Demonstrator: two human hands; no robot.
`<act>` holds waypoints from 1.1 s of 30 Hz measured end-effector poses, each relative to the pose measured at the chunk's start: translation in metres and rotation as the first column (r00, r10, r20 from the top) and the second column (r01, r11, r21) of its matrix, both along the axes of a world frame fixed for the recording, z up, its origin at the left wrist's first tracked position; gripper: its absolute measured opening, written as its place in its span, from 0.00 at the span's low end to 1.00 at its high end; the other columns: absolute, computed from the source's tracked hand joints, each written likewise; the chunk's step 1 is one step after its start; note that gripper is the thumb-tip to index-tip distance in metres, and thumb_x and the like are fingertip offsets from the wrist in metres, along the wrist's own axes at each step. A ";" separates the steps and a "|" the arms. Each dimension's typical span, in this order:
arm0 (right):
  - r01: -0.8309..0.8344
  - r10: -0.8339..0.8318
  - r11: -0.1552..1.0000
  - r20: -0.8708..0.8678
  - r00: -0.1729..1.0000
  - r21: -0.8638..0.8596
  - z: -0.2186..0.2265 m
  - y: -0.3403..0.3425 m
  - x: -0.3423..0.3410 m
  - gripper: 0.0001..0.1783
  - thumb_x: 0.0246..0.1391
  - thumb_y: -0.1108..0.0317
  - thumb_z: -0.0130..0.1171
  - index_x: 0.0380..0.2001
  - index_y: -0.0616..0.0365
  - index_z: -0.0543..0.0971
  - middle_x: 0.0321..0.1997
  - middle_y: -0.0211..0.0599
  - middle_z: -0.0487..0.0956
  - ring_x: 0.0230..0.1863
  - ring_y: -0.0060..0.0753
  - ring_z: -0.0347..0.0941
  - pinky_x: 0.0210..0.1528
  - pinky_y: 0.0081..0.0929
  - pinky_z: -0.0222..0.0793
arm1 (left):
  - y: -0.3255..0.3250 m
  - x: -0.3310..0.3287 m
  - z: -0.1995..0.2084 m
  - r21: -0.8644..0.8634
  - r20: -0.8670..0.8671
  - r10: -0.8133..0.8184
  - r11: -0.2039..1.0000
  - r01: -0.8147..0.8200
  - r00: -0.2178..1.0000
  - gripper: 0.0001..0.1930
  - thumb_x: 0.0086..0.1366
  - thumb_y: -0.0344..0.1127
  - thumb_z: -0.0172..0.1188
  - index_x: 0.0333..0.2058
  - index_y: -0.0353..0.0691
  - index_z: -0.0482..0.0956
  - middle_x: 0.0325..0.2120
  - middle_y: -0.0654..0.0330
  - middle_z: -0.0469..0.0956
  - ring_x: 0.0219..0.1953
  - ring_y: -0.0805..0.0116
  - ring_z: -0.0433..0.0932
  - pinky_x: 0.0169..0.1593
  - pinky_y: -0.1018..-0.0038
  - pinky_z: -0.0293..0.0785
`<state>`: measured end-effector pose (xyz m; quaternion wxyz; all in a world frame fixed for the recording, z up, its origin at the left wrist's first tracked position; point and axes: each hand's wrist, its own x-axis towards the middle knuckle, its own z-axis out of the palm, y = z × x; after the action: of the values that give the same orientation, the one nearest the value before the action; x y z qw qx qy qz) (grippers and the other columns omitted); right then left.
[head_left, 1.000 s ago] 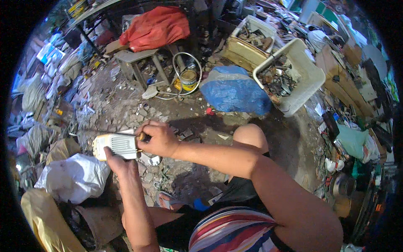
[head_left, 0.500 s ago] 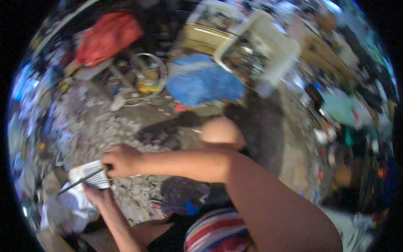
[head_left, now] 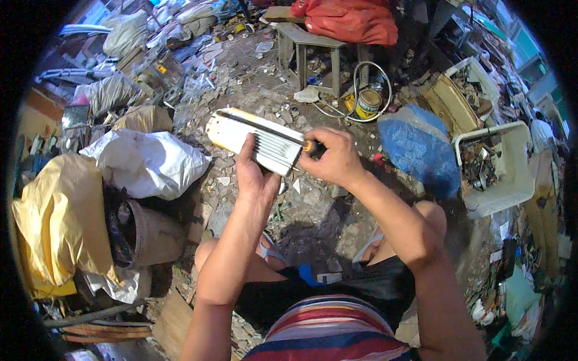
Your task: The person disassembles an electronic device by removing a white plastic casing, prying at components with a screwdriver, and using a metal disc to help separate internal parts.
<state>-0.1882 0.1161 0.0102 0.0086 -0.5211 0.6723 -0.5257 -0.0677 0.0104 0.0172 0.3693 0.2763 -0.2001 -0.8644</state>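
My left hand [head_left: 257, 180] is closed around a flat white plastic casing [head_left: 226, 129], its thumb lying on the top face. The casing has a row of dark parallel slots, small holes at its far left end and a yellowish edge. In my right hand [head_left: 338, 159] is a screwdriver [head_left: 310, 147] with an orange and black handle. Its long dark shaft lies over the casing, pointing left along the far edge. Whether the tip touches the casing I cannot tell. Both hands are held above the rubble-strewn ground, in front of my bent knees.
To the left stand a bucket [head_left: 158, 234], a white sack [head_left: 147, 162] and a yellow sack [head_left: 63, 216]. A wooden stool [head_left: 313, 39] bears a red bag [head_left: 352, 21]. On the right are a yellow can [head_left: 368, 105], a blue bag [head_left: 418, 144] and a plastic bin [head_left: 500, 186] with scrap.
The view has swung left and steadied, so the hands and casing now appear near the middle instead of lower left. The casing and screwdriver stay in my hands.
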 end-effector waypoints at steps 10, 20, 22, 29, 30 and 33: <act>0.088 -0.101 0.988 -0.098 0.990 -0.128 -0.003 -0.011 0.014 0.11 0.32 0.69 0.62 0.23 0.57 0.72 0.24 0.41 0.74 0.27 0.48 0.73 0.29 0.37 0.70 | -0.004 0.004 0.007 0.057 -0.023 0.042 0.998 -0.041 0.999 0.19 0.68 0.44 0.46 0.50 0.36 0.68 0.45 0.54 0.75 0.49 0.56 0.74 0.56 0.57 0.68; 0.108 -0.095 0.984 0.094 0.991 -0.144 -0.003 -0.014 0.018 0.08 0.35 0.72 0.62 0.23 0.58 0.74 0.21 0.37 0.75 0.22 0.32 0.72 0.26 0.27 0.67 | -0.005 0.003 0.012 0.074 -0.088 -0.003 0.997 0.009 0.996 0.20 0.70 0.45 0.41 0.52 0.35 0.64 0.47 0.53 0.73 0.51 0.57 0.73 0.56 0.57 0.69; 0.091 -0.071 0.993 0.233 0.970 -0.076 -0.006 -0.013 0.019 0.08 0.36 0.71 0.63 0.23 0.59 0.74 0.19 0.32 0.74 0.22 0.24 0.70 0.26 0.24 0.65 | -0.005 0.003 0.014 0.066 -0.080 0.010 0.998 -0.005 0.997 0.21 0.70 0.45 0.41 0.52 0.35 0.64 0.47 0.53 0.73 0.51 0.57 0.72 0.57 0.57 0.68; 0.080 -0.044 0.992 0.330 0.943 -0.097 -0.001 -0.008 0.023 0.06 0.41 0.72 0.61 0.25 0.58 0.75 0.20 0.27 0.74 0.23 0.17 0.69 0.27 0.22 0.65 | -0.030 0.012 0.009 0.048 -0.056 0.087 0.995 -0.084 0.995 0.23 0.70 0.46 0.41 0.54 0.34 0.63 0.50 0.51 0.71 0.54 0.56 0.71 0.58 0.57 0.67; 0.083 -0.053 0.993 0.326 0.944 -0.079 0.000 -0.009 0.023 0.06 0.42 0.73 0.60 0.26 0.59 0.74 0.21 0.28 0.74 0.25 0.17 0.69 0.29 0.22 0.66 | -0.032 0.013 0.012 0.053 -0.066 0.095 0.994 -0.091 0.993 0.23 0.70 0.47 0.41 0.54 0.35 0.63 0.51 0.52 0.71 0.54 0.56 0.70 0.58 0.57 0.67; 0.057 -0.083 0.995 0.347 0.934 0.085 -0.005 -0.007 0.018 0.05 0.48 0.71 0.60 0.29 0.60 0.77 0.23 0.28 0.76 0.28 0.17 0.70 0.32 0.21 0.67 | -0.025 0.013 0.020 0.054 -0.062 0.071 0.996 -0.067 0.996 0.23 0.70 0.48 0.41 0.55 0.36 0.63 0.52 0.53 0.70 0.55 0.57 0.69 0.58 0.58 0.66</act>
<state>-0.1704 0.1096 0.0050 0.1285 -0.3944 0.6973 -0.5846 -0.0552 -0.0148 0.0374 0.3979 0.2645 -0.1560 -0.8645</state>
